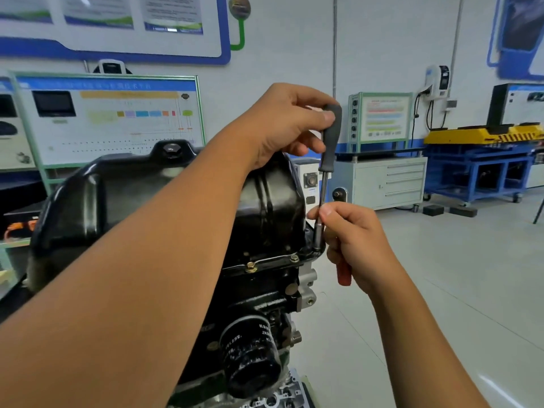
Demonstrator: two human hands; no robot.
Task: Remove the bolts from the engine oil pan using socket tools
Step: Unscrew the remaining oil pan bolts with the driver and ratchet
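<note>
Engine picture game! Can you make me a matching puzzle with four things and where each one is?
Things:
1. grey handle
2. oil filter
3. brass bolt
4. yellow machine

Places:
A. on the pan's edge, left of the socket
B. in the left hand
C. far right, on a blue stand
D. low on the engine, below the pan

Pairs: 1-B, 2-D, 3-A, 4-C
</note>
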